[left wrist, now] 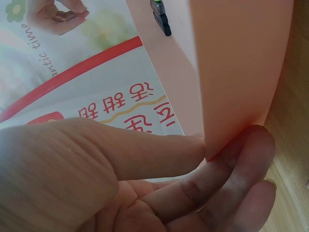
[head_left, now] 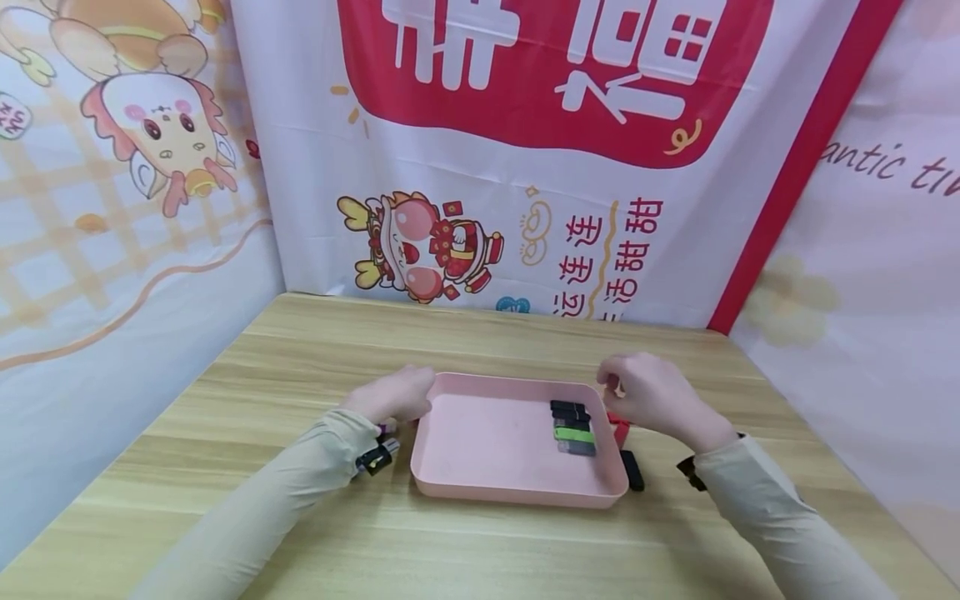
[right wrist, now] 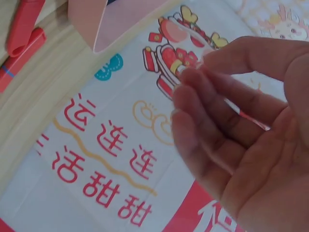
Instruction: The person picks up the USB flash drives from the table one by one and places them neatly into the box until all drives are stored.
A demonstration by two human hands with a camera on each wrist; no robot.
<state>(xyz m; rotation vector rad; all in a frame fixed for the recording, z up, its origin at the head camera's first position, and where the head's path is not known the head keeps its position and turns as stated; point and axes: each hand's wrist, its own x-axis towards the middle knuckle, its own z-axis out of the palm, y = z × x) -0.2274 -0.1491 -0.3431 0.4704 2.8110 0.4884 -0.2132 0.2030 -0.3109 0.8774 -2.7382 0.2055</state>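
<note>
A shallow pink tray (head_left: 491, 433) lies on the table, and my left hand (head_left: 397, 394) grips its left wall. In the left wrist view, the thumb of that hand (left wrist: 145, 179) is inside the wall and the fingers are outside. Several small flat sticks, black (head_left: 570, 410), green (head_left: 574, 434) and grey (head_left: 577, 447), lie along the tray's right side. My right hand (head_left: 645, 392) hovers by the far right corner with its fingers loosely bent. In the right wrist view, thumb and fingertips of the right hand (right wrist: 231, 106) come together with nothing visible between them.
Outside the tray's right wall lie red sticks (right wrist: 24, 53) and a black stick (head_left: 633, 471). The wooden table (head_left: 360, 333) meets a printed cloth (head_left: 300, 208) at the back, with more cloth to both sides.
</note>
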